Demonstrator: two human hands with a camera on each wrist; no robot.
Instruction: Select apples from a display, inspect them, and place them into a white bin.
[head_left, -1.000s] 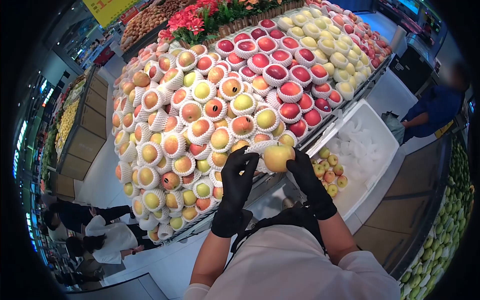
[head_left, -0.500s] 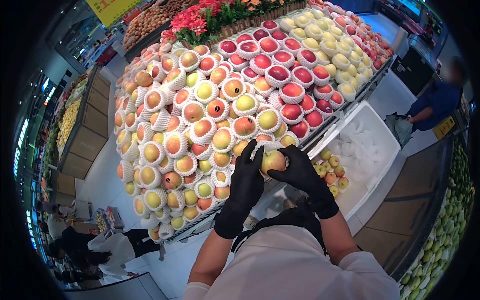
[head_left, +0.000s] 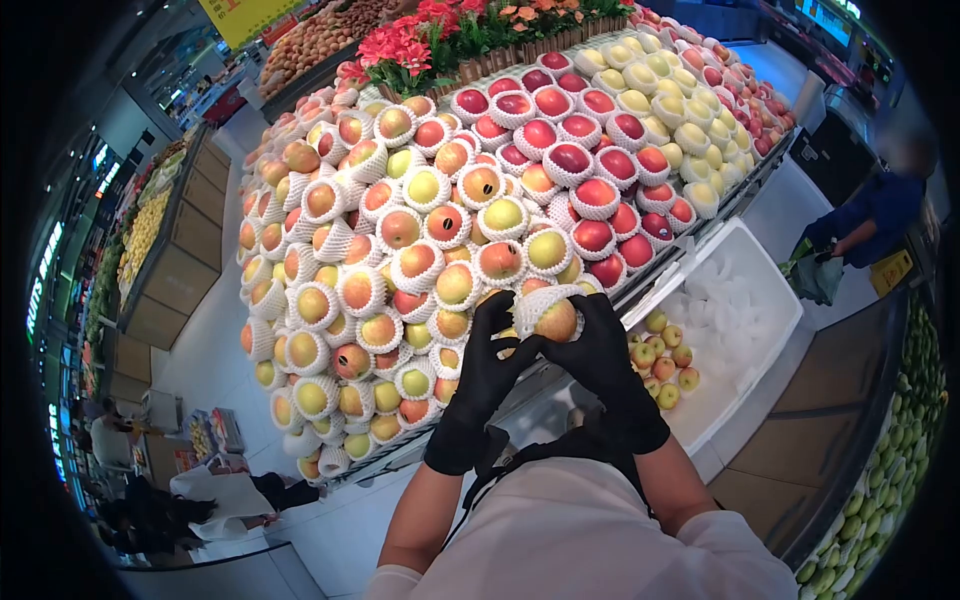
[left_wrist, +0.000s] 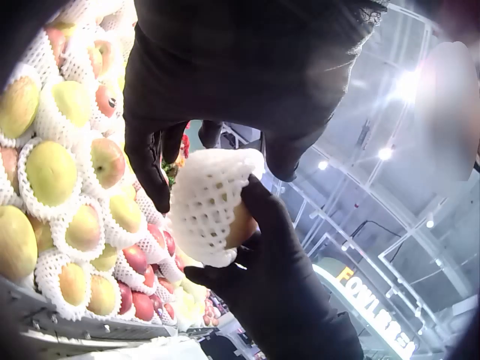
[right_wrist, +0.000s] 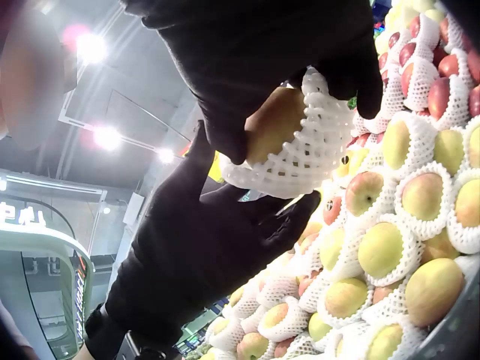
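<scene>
Apparently half-netted apple (head_left: 550,318), left hand (head_left: 487,375), right hand (head_left: 600,360)

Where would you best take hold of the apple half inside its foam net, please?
Round its widest middle, over the foam net, coming from the aisle side: the net cushions the apple there, and stacked apples crowd its far side.

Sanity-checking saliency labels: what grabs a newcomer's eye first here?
The huge sloped mound of foam-netted apples fills the centre of the head view. In front of it the black-gloved left hand and right hand hold one apple half inside a white foam net. Red flowers top the mound.
</scene>
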